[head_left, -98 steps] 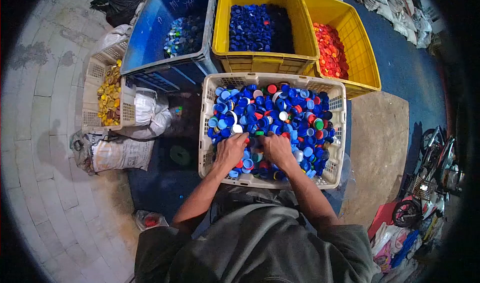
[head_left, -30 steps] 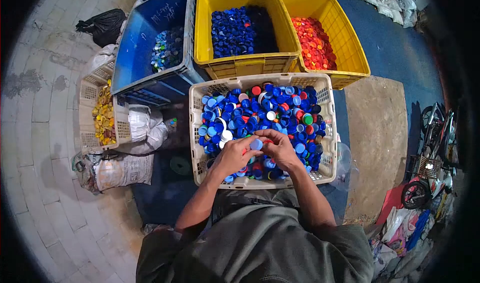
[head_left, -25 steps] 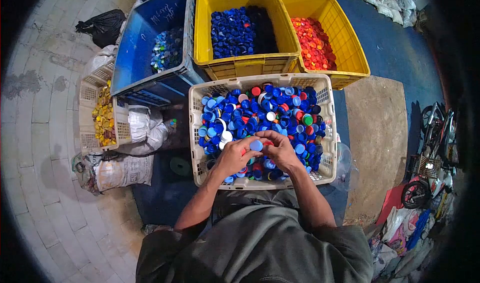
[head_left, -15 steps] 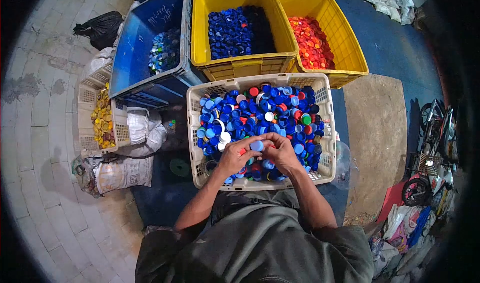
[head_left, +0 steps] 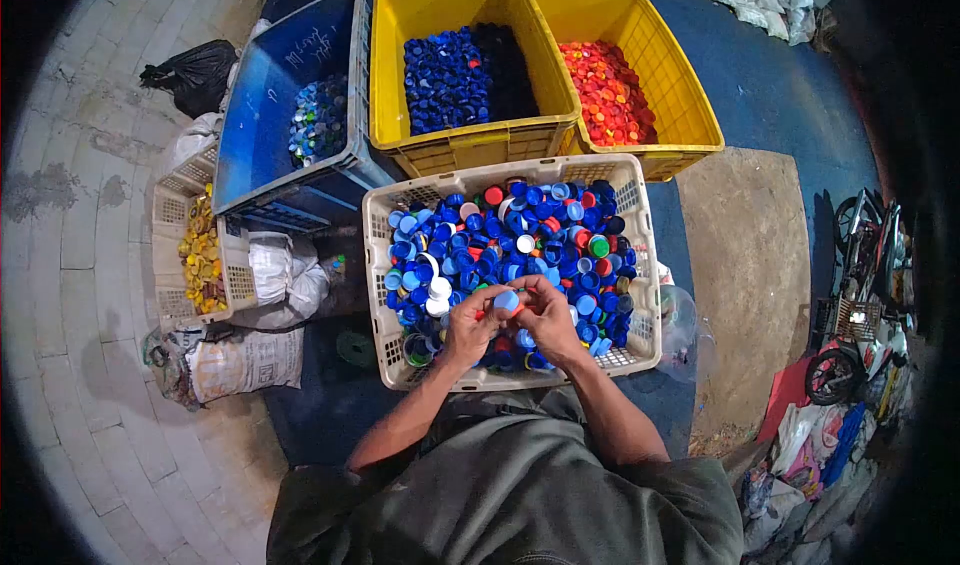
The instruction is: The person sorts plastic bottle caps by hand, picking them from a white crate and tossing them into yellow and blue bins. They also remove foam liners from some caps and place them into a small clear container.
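Note:
A white plastic crate (head_left: pixel 640 265) full of mixed bottle caps (head_left: pixel 470 235), mostly blue with some red, white and green, stands right in front of me. Over its near half, my left hand (head_left: pixel 470 327) and my right hand (head_left: pixel 548 323) meet with fingers closed. Between their fingertips is a light blue bottle cap (head_left: pixel 506 301). Something red shows at this cap's lower right edge, by my right fingers; it looks like another cap, but my fingers partly cover it.
Behind the crate stand a blue bin (head_left: pixel 255 155) with mixed caps, a yellow bin (head_left: pixel 400 25) with dark blue caps, and another yellow bin (head_left: pixel 690 115) with red caps. A crate of yellow caps (head_left: pixel 203 250) and sacks (head_left: pixel 245 360) are at left. A motorcycle (head_left: pixel 850 335) is at right.
My hands have drawn slightly closer around the light blue cap, which now touches the red piece. The whole view has shifted a little.

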{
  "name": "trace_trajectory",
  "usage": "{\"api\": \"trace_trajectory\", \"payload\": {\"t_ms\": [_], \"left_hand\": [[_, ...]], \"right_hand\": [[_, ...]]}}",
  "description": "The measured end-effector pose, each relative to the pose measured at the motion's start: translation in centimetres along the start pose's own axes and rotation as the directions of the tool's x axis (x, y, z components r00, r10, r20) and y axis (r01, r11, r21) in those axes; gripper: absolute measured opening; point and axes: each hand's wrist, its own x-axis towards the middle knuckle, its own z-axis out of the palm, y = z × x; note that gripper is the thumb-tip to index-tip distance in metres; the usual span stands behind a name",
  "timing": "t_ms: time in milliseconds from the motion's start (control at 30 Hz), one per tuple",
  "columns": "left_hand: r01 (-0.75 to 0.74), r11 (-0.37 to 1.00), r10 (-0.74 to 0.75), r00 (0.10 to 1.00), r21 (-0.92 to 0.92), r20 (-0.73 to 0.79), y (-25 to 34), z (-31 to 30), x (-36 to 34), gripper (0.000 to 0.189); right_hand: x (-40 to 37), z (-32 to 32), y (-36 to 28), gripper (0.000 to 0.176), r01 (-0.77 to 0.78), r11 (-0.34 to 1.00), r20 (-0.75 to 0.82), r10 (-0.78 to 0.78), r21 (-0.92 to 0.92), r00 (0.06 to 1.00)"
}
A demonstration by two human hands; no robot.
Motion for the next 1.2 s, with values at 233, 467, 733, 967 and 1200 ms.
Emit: {"api": "trace_trajectory", "payload": {"t_ms": [233,467,733,967,1200], "left_hand": [[0.009,0.999,-0.005,0.997,0.042,-0.083,1.1,0.3,0.4,0.052],[0.239,0.968,-0.191,0.894,0.072,-0.406,1.8,-2.3,0.6,0.057],[0.257,0.880,-0.372,0.896,-0.400,-0.242,0.6,-3.1,1.1,0.024],[0.311,0.844,-0.390,0.915,-0.436,-0.102,1.7,-1.2,2.4,0.020],[0.311,0.927,-0.330,0.942,-0.209,-0.058,1.7,0.2,6.0,0.019]], "right_hand": [[0.2,-1.5,1.5,0.027,-0.150,0.828,0.122,0.099,0.540,0.988],[0.7,-4.4,-1.5,0.015,-0.175,0.975,-0.169,0.197,0.136,0.966],[4.9,-9.0,-4.0,0.026,-0.139,0.178,-0.206,-0.443,-0.974,0.873],[7.1,-10.7,-2.6,0.026,-0.256,0.103,-0.276,-0.303,-0.961,0.912],[5.0,-10.0,-4.3,0.027,-0.115,0.345,-0.243,-0.355,-0.932,0.903]]}}
